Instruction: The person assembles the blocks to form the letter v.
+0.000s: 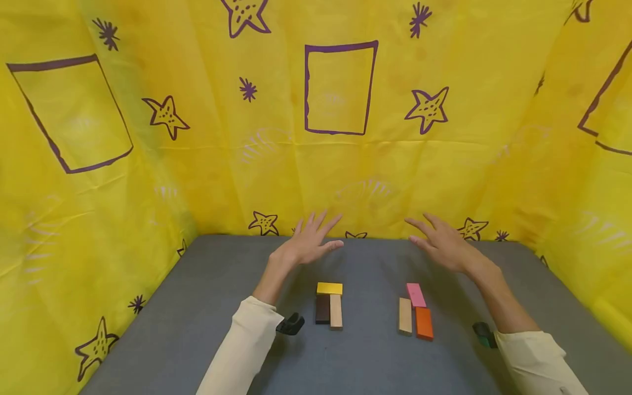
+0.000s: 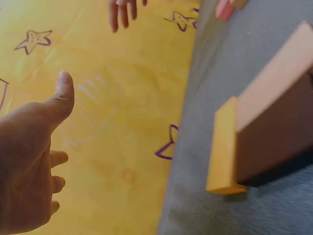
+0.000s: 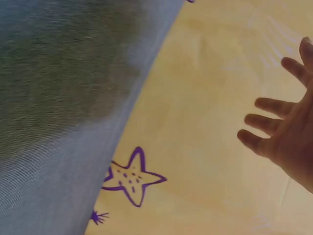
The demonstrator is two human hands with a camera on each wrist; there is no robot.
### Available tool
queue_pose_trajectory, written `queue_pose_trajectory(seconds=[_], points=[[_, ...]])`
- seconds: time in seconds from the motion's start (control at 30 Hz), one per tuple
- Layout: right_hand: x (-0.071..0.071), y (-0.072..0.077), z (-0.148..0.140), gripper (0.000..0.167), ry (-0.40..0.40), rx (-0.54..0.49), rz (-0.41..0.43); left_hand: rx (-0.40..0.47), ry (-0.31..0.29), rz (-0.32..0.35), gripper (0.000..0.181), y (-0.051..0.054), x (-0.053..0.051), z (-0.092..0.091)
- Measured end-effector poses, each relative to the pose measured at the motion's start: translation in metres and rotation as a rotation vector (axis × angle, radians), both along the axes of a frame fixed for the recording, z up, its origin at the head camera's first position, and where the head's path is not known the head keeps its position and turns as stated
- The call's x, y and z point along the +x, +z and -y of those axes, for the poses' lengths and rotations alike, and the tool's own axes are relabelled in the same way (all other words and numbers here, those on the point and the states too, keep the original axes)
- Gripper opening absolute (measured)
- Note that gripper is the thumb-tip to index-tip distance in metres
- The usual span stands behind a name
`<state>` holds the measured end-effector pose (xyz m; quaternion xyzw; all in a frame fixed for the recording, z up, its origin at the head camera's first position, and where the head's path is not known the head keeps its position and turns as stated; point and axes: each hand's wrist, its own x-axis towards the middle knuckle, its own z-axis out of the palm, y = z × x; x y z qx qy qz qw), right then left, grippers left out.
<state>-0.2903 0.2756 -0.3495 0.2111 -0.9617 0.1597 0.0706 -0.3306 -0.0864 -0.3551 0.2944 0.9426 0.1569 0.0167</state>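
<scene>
My left hand (image 1: 307, 244) is held above the table with its fingers spread, touching nothing. Below it lie a yellow block (image 1: 329, 288), a dark brown block (image 1: 323, 309) and a natural wood block (image 1: 336, 312), grouped close together. The left wrist view shows the yellow block (image 2: 223, 147) across the ends of the other two. My right hand (image 1: 446, 244) also hovers, fingers spread and holding nothing. Nearest to it are a pink block (image 1: 416, 295), an orange block (image 1: 424, 323) and a second natural wood block (image 1: 405, 316). No block appears in the right wrist view.
A grey cloth-covered table (image 1: 365, 362) lies under everything. Yellow curtains (image 1: 207, 181) with purple stars and frames stand behind it and at both sides. Each wrist carries a black strap device, on the left (image 1: 291, 324) and on the right (image 1: 484, 334).
</scene>
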Motion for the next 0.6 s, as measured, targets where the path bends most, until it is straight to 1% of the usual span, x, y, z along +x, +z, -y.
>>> queue_pose_trajectory(seconds=[0.13,0.3,0.4,0.5,0.6], points=[[-0.005,0.004,-0.002,0.057,0.019,-0.024,0.015,0.023,-0.013,-0.033,0.075,0.006,-0.008,-0.005],[-0.005,0.009,-0.003,0.056,0.063,-0.013,0.055,0.050,-0.018,-0.074,0.075,0.007,-0.015,-0.012],[-0.001,0.014,-0.003,0.057,0.106,-0.001,0.082,0.052,-0.036,-0.072,0.076,0.007,-0.015,-0.016],[0.007,0.021,-0.004,0.060,0.145,0.016,0.113,0.043,-0.048,-0.061,0.078,0.006,-0.008,-0.019],[0.018,0.027,-0.004,0.063,0.165,0.029,0.127,0.042,-0.048,-0.040,0.077,0.007,-0.002,-0.019]])
